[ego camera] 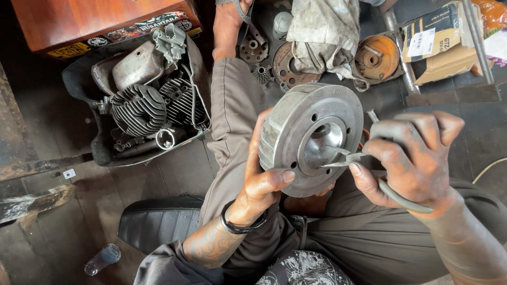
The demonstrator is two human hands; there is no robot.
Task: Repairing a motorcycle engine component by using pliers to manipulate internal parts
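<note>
— While the left hand (264, 182) is closed around the rim of the metal drum (310, 138), where is the tool?

— The right hand (414, 158) grips the pliers (346, 158); their tips point left into the drum's centre hole, above the lap.

A dark, grimy concrete floor (174, 174) fills the scene. At the top left stands a reddish wooden cabinet (79, 21). Rusty metal bars (37, 166) lie along the left edge. A cardboard box (438, 42) sits at the top right, with a dirty cloth (322, 31) near it.
</note>
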